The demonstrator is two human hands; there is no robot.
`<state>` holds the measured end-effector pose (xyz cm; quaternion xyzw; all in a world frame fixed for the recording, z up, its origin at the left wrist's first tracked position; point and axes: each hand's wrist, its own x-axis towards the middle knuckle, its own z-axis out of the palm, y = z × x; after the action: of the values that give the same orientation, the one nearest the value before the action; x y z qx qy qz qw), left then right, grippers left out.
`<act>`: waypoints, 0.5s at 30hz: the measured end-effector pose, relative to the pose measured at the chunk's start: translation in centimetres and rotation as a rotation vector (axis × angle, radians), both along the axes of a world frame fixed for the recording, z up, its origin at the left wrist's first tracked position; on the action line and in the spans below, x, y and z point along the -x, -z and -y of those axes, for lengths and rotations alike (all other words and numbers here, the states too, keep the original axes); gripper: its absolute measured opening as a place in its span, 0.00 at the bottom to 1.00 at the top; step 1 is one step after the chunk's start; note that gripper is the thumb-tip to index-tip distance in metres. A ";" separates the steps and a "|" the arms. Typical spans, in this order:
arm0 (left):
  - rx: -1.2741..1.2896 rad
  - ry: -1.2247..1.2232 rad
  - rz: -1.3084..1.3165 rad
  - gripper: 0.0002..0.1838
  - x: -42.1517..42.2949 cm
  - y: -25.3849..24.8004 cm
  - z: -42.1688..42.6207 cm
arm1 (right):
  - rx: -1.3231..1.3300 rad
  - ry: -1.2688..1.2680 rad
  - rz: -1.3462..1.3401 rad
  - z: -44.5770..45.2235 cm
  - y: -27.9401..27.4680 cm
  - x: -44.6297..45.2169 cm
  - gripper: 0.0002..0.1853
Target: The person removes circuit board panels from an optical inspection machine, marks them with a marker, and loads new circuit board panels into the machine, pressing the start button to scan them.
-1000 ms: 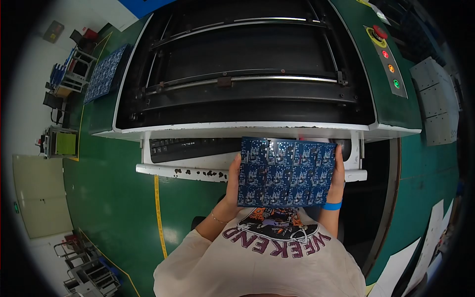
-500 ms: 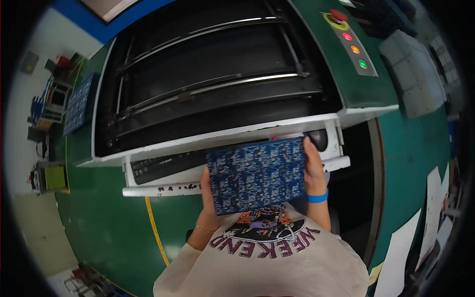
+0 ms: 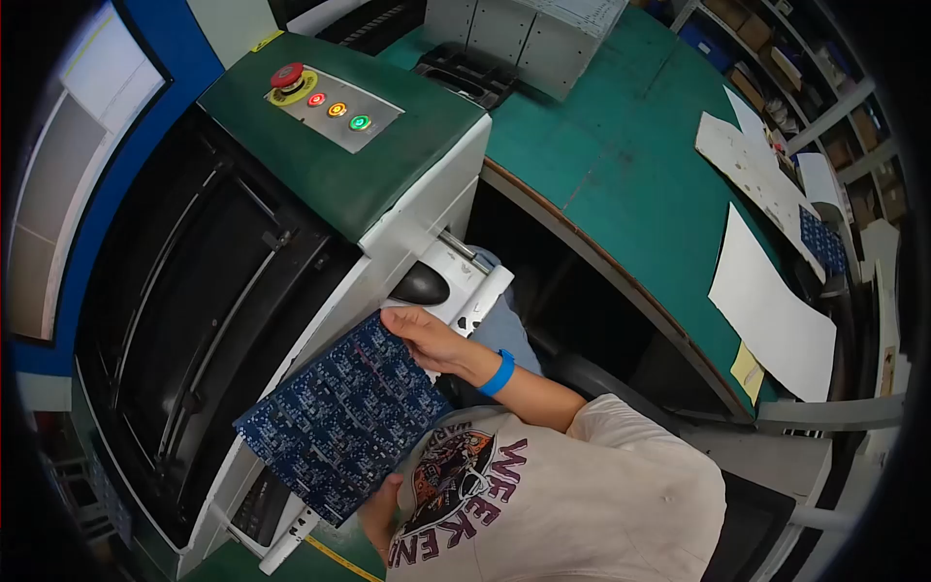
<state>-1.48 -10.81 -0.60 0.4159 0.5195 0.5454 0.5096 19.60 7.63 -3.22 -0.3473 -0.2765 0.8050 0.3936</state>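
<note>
A blue circuit board panel [image 3: 344,417], densely covered with small components, is held tilted in front of my chest. My right hand [image 3: 425,337] is closed on its upper right corner, thumb along the edge; a blue band circles that wrist. At the lower edge, close to the shirt, my left hand [image 3: 383,506] grips the panel, with most of its fingers hidden. Just beyond my right hand, a black computer mouse [image 3: 420,283] rests on a white pull-out tray [image 3: 464,274]. The panel partly covers a black keyboard [image 3: 260,509].
To the left stands a machine with a dark rail bed [image 3: 208,320], a red emergency button [image 3: 287,76] and lit buttons [image 3: 337,110]. A green workbench [image 3: 601,194] on the right carries white sheets [image 3: 771,306] and a grey metal box [image 3: 524,39]. Shelves [image 3: 776,58] stand behind.
My view has swung to the right, bringing the green workbench into sight. The panel has turned with my body and stays in both hands.
</note>
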 end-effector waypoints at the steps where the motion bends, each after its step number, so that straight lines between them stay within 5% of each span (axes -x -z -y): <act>1: 0.000 -0.037 -0.145 0.43 -0.2 -0.3 -0.1 | -0.004 0.004 -0.004 -0.1 1.4 -0.1 0.20; 3: 0.091 -0.071 -0.047 0.44 -1.7 -3.5 -1.3 | -0.129 0.018 -0.484 -0.2 5.4 0.5 0.24; 4: 0.179 -0.113 0.057 0.44 -2.3 -5.0 -2.0 | -0.196 0.055 -0.480 0.5 -1.1 0.7 0.29; 5: 0.176 -0.152 0.041 0.44 -1.5 -4.8 -2.3 | -0.162 0.011 -0.487 0.4 -1.7 0.4 0.32; 7: -0.237 0.133 0.477 0.40 1.3 -4.0 -2.1 | -0.043 -0.138 -0.557 0.1 -0.9 -0.2 0.36; 13: -0.427 -0.605 -0.127 0.37 7.6 -8.4 0.8 | -0.182 -0.160 -0.465 -0.2 -0.6 -0.5 0.22; 15: -0.509 -0.743 -0.015 0.34 10.6 -10.5 2.1 | -0.208 -0.154 -0.420 -0.5 -0.4 -0.6 0.20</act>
<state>-12.03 -12.88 9.88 0.3173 0.4865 0.7988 0.1568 20.21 8.08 -2.84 -0.1079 -0.2958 0.8543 0.4136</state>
